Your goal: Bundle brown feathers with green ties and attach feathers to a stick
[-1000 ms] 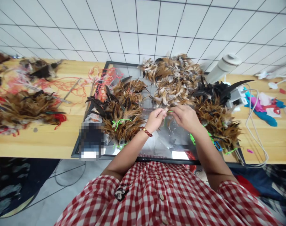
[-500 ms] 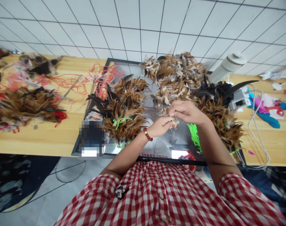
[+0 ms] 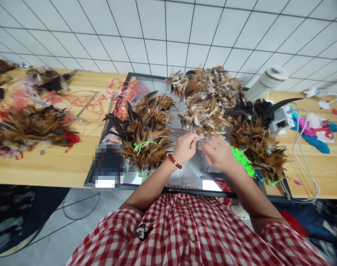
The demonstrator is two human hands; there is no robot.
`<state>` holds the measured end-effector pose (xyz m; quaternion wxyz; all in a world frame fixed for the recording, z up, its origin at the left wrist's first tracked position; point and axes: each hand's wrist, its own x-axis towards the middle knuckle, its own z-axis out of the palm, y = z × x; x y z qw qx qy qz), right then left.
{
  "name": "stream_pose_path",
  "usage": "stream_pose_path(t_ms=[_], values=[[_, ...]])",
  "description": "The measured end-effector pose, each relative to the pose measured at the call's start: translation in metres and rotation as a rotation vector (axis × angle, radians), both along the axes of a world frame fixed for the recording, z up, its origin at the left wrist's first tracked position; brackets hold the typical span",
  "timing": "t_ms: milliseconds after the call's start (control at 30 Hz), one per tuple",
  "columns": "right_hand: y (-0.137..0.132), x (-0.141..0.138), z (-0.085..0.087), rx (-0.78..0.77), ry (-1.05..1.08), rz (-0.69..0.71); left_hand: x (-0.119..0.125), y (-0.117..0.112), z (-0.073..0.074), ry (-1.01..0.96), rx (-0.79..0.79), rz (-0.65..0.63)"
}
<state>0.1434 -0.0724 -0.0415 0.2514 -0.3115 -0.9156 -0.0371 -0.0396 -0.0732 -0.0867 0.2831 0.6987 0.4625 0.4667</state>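
Both hands work over the near middle of the black-framed tray, close together, fingertips almost meeting.

- Left hand: thumb and forefinger are pinched on a small tuft. The other fingers are curled in. There is a bead bracelet on the wrist.
- Right hand: fingers are bent and the tips are closed on the same tuft from the other side. Its palm side is hidden, so I cannot tell how tight the grip is.
- The tuft is held just above the tray's shiny floor, at the near edge of the loose feather heap. It is too small to tell feather from cord.
- Green cord lies in the tray, just beside the right wrist.
- A brown feather bundle with a green tie is in the tray's left half, near the left hand.
- A dark feather bundle is at the tray's right edge.
- The loose heap fills the tray's far right part.
- Red cord spills over the tray's far left corner.
- The wooden table carries the tray.
- More feathers lie well left of the tray.
- A white cylinder stands past the tray's far right corner.
- A white cable lies right of the tray.
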Motion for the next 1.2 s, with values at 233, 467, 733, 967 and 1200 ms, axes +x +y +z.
stream_pose_path(t_ms=[233,467,733,967,1200], values=[[0.026,0.011,0.049,-0.412,0.122,0.32,0.0,-0.01,0.014,-0.11,-0.198,-0.571],[0.024,-0.012,-0.016,-0.909,0.7,-0.086,0.002,-0.009,0.019,-0.512,-0.382,-0.328],[-0.017,-0.02,-0.033,-0.243,0.331,-0.28,0.003,-0.002,0.003,-0.169,-0.163,0.053],[-0.012,0.001,0.025,-0.223,-0.36,-0.108,0.0,-0.001,0.006,0.322,-0.175,-0.196],[0.027,0.006,0.064,-0.501,-0.127,0.411,-0.006,0.002,0.007,-0.049,-0.677,-0.708]])
